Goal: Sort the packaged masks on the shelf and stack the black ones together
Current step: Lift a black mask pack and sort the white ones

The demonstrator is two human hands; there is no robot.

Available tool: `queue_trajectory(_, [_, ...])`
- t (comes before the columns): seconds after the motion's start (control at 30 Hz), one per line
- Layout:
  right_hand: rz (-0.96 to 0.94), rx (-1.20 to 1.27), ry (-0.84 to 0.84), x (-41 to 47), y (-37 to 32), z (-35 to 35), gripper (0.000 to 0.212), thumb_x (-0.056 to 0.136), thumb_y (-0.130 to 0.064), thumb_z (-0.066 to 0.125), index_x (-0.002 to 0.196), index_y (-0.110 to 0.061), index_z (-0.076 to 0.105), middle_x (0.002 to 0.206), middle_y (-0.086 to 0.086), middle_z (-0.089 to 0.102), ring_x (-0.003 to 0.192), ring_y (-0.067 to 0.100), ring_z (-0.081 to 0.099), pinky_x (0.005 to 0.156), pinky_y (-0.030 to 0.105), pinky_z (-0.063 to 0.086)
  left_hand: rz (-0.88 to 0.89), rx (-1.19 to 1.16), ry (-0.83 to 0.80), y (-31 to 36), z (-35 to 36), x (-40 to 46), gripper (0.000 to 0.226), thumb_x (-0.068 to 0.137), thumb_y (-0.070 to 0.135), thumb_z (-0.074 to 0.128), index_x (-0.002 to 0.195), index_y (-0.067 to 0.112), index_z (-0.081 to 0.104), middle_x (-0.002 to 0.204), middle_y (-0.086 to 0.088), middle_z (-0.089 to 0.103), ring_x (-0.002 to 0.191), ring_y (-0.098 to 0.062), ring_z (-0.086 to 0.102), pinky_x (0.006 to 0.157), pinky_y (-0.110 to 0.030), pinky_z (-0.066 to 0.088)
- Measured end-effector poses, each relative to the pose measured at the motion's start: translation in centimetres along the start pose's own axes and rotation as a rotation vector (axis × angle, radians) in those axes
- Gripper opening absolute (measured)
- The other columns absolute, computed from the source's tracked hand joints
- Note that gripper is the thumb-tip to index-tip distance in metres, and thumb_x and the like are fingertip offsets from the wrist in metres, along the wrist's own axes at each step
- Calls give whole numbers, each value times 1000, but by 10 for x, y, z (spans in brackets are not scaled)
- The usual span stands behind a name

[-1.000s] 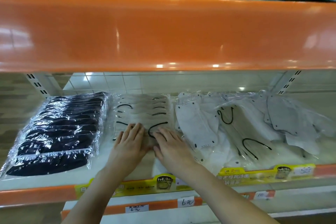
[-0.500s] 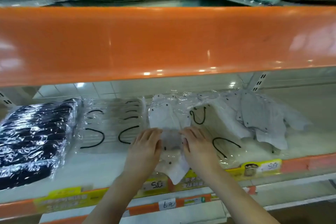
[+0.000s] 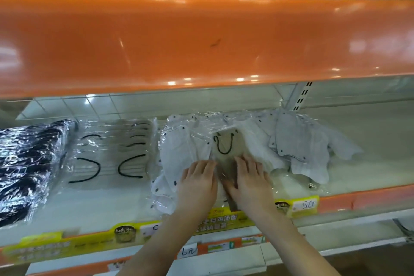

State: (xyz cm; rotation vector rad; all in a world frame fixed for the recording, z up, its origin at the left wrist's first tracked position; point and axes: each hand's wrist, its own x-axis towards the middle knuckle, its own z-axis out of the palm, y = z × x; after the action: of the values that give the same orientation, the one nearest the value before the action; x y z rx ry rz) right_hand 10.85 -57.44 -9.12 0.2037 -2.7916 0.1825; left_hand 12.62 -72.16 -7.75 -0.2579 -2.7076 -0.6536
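Masks in black (image 3: 26, 163), wrapped in shiny film, lie stacked at the shelf's (image 3: 100, 204) far left; beside them sits a neat pile of clear packs with black ear loops (image 3: 112, 154). Further right, the left hand (image 3: 198, 186) and right hand (image 3: 249, 182) rest flat, fingers straight and gripping nothing, on a loose heap of white masks (image 3: 257, 148). These packs look light, floppy and slippery; pinching an edge seems safest.
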Motion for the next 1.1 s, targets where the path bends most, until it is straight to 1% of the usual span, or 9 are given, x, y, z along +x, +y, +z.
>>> queue_trajectory(0.07, [-8, 24, 6, -1, 1, -2, 54, 78, -48, 45, 106, -7, 67, 109, 14, 65, 92, 34, 63, 69, 42, 54, 6, 15, 10, -2, 5, -2, 34, 83, 19, 40, 98, 11, 69, 97, -2, 69, 89, -23, 65, 74, -35, 52])
queue_trajectory(0.4, [-2, 246, -23, -4, 4, -3, 39, 90, -42, 38, 106, -19, 66, 114, 1, 62, 100, 26, 57, 79, 43, 53, -24, -63, 2, -6, 9, -4, 33, 86, 22, 42, 103, 9, 67, 100, -3, 69, 93, -22, 65, 79, -36, 52])
queue_trajectory(0.57, [61, 459, 28, -2, 8, -3, 23, 90, -24, 48, 95, -13, 67, 93, 1, 64, 82, 25, 60, 64, 36, 52, -135, -239, 83, -4, 1, -3, 35, 90, 23, 57, 122, 11, 55, 113, -4, 65, 102, -19, 59, 87, -31, 43])
queue_trajectory(0.63, [125, 545, 48, 0, 11, -4, 6, 87, -8, 61, 91, -7, 65, 83, 3, 59, 72, 27, 58, 55, 30, 43, -43, -149, 166, -2, -6, 1, 45, 82, 17, 64, 124, 15, 49, 116, -6, 63, 106, -18, 53, 86, -32, 42])
queue_trajectory(0.7, [137, 548, 76, 2, 13, -5, 9, 82, -1, 66, 91, -4, 65, 81, 6, 58, 69, 29, 58, 54, 28, 41, 69, -85, 225, 0, -16, 5, 52, 74, 4, 71, 119, 17, 47, 116, -6, 62, 107, -19, 54, 84, -33, 46])
queue_trajectory(0.77, [77, 514, 118, 5, 10, -7, 15, 78, 2, 68, 91, -6, 67, 84, 7, 60, 71, 30, 59, 56, 32, 47, 164, -48, 266, -1, -29, 11, 44, 76, 0, 67, 114, 15, 51, 114, -6, 63, 106, -22, 57, 84, -34, 49])
queue_trajectory(0.87, [-44, 423, 182, 8, -4, -15, 16, 78, -3, 64, 92, -10, 69, 93, 7, 63, 78, 30, 58, 64, 38, 49, 275, 38, 314, -7, -46, 17, 26, 85, 6, 55, 110, 10, 59, 111, -8, 63, 106, -25, 59, 85, -37, 50])
queue_trajectory(1.0, [-198, 374, 250, 9, -28, -26, 30, 80, -21, 46, 92, -15, 73, 91, 6, 61, 85, 29, 56, 70, 38, 49, 425, 196, 288, -20, -62, 15, 28, 80, 16, 61, 107, 13, 57, 112, -10, 63, 107, -27, 56, 91, -39, 45])
queue_trajectory(1.1, [-288, 377, 286, 9, -49, -29, 24, 79, -17, 49, 89, -15, 71, 89, 5, 58, 85, 27, 53, 69, 38, 50, 376, 268, 315, -27, -72, 4, 16, 78, 18, 68, 93, 14, 64, 96, -4, 66, 92, -23, 60, 84, -36, 44])
